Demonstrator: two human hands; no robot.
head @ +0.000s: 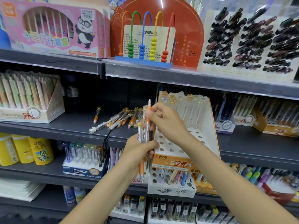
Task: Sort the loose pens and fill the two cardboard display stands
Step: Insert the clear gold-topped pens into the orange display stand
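Landmark: orange-and-white cardboard display stand (208,139) on the middle shelf (64,126).

Left hand (139,147), just left of the stand's front edge: fingers curled round a bundle of pens (143,136), clear barrels with orange grips, roughly upright. Some tips hang below the hand.

Right hand (166,120), over the stand's left side: thumb and fingers pinch one orange-grip pen (148,113) at the top of the bundle, tip pointing up.

Stand: back row holds a few clear pens (186,107) with round amber caps. Most holes in front of them are bare.

Loose pens (124,118) lie in a heap on the shelf left of the stand. One single pen (97,115) lies farther left, apart from the heap.

Second white stand (171,183) sits on the shelf below the landmark, a few mixed pens in it.
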